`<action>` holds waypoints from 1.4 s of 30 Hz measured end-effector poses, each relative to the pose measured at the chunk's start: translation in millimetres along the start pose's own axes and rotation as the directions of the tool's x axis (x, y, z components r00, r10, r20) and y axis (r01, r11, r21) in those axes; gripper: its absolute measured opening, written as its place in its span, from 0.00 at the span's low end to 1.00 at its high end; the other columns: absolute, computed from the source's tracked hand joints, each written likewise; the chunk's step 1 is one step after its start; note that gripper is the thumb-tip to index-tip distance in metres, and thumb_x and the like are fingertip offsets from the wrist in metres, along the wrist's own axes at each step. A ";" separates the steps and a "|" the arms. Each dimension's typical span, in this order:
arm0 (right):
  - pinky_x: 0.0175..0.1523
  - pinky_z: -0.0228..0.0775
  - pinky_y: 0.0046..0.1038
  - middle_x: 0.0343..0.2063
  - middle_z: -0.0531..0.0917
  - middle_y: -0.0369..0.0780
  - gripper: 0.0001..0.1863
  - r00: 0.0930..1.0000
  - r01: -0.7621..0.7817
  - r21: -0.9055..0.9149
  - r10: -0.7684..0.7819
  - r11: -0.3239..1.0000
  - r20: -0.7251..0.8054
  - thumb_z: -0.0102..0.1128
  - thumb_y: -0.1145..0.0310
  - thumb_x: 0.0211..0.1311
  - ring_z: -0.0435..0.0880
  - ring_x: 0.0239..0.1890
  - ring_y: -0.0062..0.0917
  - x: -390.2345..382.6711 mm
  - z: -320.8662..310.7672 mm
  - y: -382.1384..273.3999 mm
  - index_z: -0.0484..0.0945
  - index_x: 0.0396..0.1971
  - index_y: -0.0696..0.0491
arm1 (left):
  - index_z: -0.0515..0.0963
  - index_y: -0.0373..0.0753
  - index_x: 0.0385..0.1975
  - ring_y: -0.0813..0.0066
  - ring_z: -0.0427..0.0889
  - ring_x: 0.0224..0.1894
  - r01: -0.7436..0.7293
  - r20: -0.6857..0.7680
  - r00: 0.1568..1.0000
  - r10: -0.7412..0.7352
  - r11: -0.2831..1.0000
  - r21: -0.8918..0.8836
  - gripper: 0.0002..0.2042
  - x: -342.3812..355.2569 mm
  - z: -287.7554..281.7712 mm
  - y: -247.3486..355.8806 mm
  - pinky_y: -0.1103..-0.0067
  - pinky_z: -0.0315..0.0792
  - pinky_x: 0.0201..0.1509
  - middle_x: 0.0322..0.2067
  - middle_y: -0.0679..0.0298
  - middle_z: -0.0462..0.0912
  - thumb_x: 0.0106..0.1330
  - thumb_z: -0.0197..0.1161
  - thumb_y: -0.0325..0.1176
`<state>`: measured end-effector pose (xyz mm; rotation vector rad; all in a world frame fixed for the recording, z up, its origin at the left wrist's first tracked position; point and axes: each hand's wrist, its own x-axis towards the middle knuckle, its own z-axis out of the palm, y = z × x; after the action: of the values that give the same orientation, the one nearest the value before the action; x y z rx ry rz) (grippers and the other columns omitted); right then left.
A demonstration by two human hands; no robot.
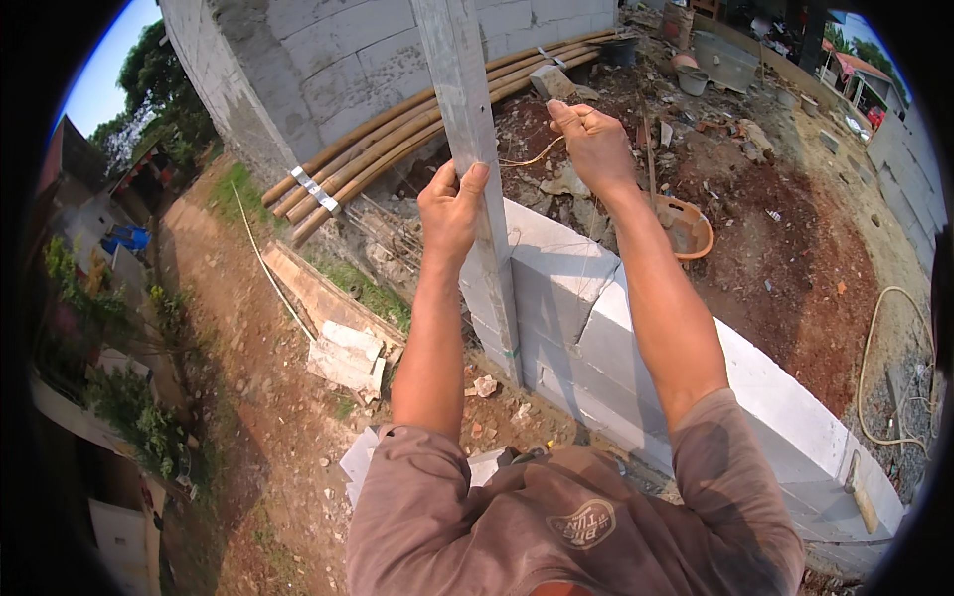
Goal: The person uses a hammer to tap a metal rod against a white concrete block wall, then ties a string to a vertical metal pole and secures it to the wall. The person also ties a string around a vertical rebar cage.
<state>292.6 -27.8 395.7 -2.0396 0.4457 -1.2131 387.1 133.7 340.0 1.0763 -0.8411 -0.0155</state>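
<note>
A long grey post (462,99) stands upright against the end of a low wall of pale blocks (561,263). My left hand (452,214) grips its left edge, with the thumb pressed along the near face. To the right of the post, my right hand (593,149) is raised above the wall, its fingers closed in a pinch. A thin yellowish string (532,159) runs from behind the post up to these fingers. Where the string ends behind the post is hidden.
Bamboo poles (383,164) lie bundled along the tall block wall (348,60) ahead. An orange tub (686,228) sits on rubble beyond the low wall. Boards (313,283) lie on the dirt at left. A pale hose (870,368) curls at far right.
</note>
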 end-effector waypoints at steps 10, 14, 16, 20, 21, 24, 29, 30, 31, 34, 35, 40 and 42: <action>0.37 0.64 0.22 0.21 0.77 0.35 0.27 0.920 -0.362 0.084 0.342 0.928 0.190 0.59 0.43 0.57 0.72 0.29 0.16 -31.5 -7.4 17.8 0.81 0.27 0.58 | 0.77 0.32 0.39 0.88 0.69 0.29 -0.033 -0.032 0.999 0.035 0.998 0.052 0.14 -3.1 2.7 0.8 0.87 0.66 0.32 0.29 0.72 0.77 0.64 0.63 0.38; 0.35 0.64 0.22 0.20 0.76 0.32 0.20 0.955 -0.162 0.042 0.146 0.986 0.259 0.60 0.52 0.59 0.72 0.27 0.15 -58.8 -32.8 19.7 0.82 0.29 0.58 | 0.77 0.32 0.40 0.88 0.70 0.30 -0.053 -0.035 0.998 0.055 0.997 0.063 0.15 -1.7 2.4 0.4 0.86 0.66 0.33 0.29 0.72 0.77 0.63 0.64 0.39; 0.33 0.64 0.21 0.20 0.76 0.31 0.16 0.948 -0.105 0.034 0.090 0.994 0.304 0.61 0.57 0.60 0.72 0.26 0.14 -60.3 -42.8 18.6 0.81 0.30 0.58 | 0.77 0.32 0.40 0.88 0.71 0.29 -0.034 -0.027 0.999 0.036 0.998 0.054 0.16 -3.3 3.9 -1.2 0.86 0.66 0.32 0.28 0.71 0.77 0.63 0.64 0.39; 0.24 0.64 0.19 0.19 0.76 0.31 0.14 0.880 -0.296 0.101 0.231 0.950 0.415 0.61 0.63 0.58 0.72 0.19 0.13 -50.5 -47.8 -13.7 0.79 0.37 0.59 | 0.77 0.32 0.40 0.88 0.71 0.28 0.005 -0.029 1.000 -0.006 1.000 -0.015 0.16 -0.8 2.1 -2.7 0.88 0.66 0.31 0.28 0.71 0.77 0.62 0.65 0.40; 0.23 0.63 0.18 0.19 0.76 0.31 0.15 0.861 -0.324 0.129 0.235 0.937 0.451 0.62 0.63 0.57 0.72 0.18 0.13 -49.5 -46.3 -17.5 0.78 0.39 0.60 | 0.77 0.33 0.40 0.88 0.71 0.28 0.009 -0.031 0.999 -0.010 0.999 -0.034 0.16 -0.6 2.6 -2.0 0.88 0.66 0.31 0.28 0.71 0.78 0.62 0.65 0.39; 0.22 0.63 0.18 0.20 0.76 0.33 0.21 0.813 -0.370 0.157 0.238 0.916 0.531 0.63 0.63 0.55 0.72 0.17 0.14 -47.3 -39.7 -26.1 0.76 0.46 0.61 | 0.77 0.33 0.41 0.88 0.72 0.29 0.042 -0.025 0.999 -0.043 0.997 -0.062 0.16 0.4 1.8 -2.7 0.88 0.66 0.32 0.29 0.71 0.78 0.61 0.66 0.39; 0.22 0.63 0.18 0.22 0.78 0.35 0.27 0.793 -0.331 0.125 0.204 0.935 0.574 0.65 0.62 0.54 0.73 0.18 0.14 -40.7 -25.6 -29.5 0.72 0.52 0.61 | 0.77 0.33 0.42 0.88 0.72 0.30 0.066 0.006 0.998 -0.065 0.993 -0.102 0.16 3.0 0.5 -3.9 0.87 0.67 0.33 0.30 0.71 0.79 0.61 0.66 0.38; 0.23 0.63 0.18 0.22 0.79 0.36 0.27 0.785 -0.319 0.108 0.199 0.941 0.586 0.64 0.62 0.54 0.73 0.18 0.15 -40.6 -23.1 -29.5 0.73 0.51 0.61 | 0.77 0.33 0.42 0.88 0.73 0.30 0.069 0.010 0.998 -0.069 0.991 -0.112 0.16 2.8 -0.2 -4.9 0.87 0.67 0.33 0.30 0.71 0.79 0.61 0.66 0.38; 0.23 0.64 0.18 0.22 0.79 0.36 0.26 0.777 -0.306 0.092 0.193 0.948 0.599 0.64 0.62 0.55 0.74 0.19 0.15 -40.2 -21.2 -29.6 0.73 0.51 0.62 | 0.77 0.33 0.42 0.88 0.73 0.30 0.072 0.014 0.997 -0.071 0.990 -0.120 0.16 2.6 -1.0 -4.9 0.87 0.67 0.33 0.30 0.71 0.79 0.61 0.66 0.38; 0.31 0.69 0.25 0.25 0.82 0.41 0.23 0.816 -0.220 0.066 0.147 0.973 0.559 0.61 0.62 0.53 0.78 0.24 0.23 -38.4 -18.9 -28.6 0.77 0.45 0.63 | 0.77 0.34 0.42 0.88 0.72 0.30 0.092 0.013 0.996 -0.091 0.990 -0.107 0.16 1.7 0.8 -1.6 0.87 0.67 0.33 0.30 0.71 0.79 0.61 0.66 0.38; 0.30 0.67 0.23 0.23 0.80 0.38 0.22 0.880 -0.145 0.101 0.082 0.984 0.468 0.60 0.63 0.55 0.75 0.23 0.20 -40.3 -14.6 -22.9 0.76 0.45 0.64 | 0.77 0.34 0.42 0.88 0.72 0.30 0.090 0.003 0.996 -0.090 0.992 -0.089 0.16 1.4 2.2 -2.4 0.87 0.67 0.33 0.30 0.72 0.78 0.61 0.66 0.38; 0.33 0.70 0.27 0.18 0.79 0.43 0.16 0.986 -0.022 0.113 0.004 0.993 0.164 0.51 0.68 0.54 0.77 0.22 0.22 -59.9 3.2 -31.9 0.78 0.39 0.62 | 0.77 0.33 0.42 0.89 0.71 0.30 0.053 -0.022 0.998 -0.054 0.997 -0.053 0.16 0.6 1.9 -7.6 0.88 0.66 0.33 0.30 0.73 0.78 0.61 0.66 0.38; 0.30 0.69 0.27 0.15 0.77 0.42 0.17 0.988 -0.028 0.083 0.015 0.996 0.153 0.50 0.69 0.53 0.76 0.19 0.22 -65.5 4.1 -41.9 0.78 0.41 0.61 | 0.77 0.33 0.43 0.89 0.71 0.30 0.039 -0.024 0.999 -0.040 0.999 -0.024 0.16 0.0 2.9 -3.7 0.88 0.67 0.34 0.31 0.72 0.78 0.61 0.66 0.38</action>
<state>260.9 42.4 384.3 -2.0321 0.3364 -1.0364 386.7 129.7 337.8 1.0685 -0.7956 -0.0449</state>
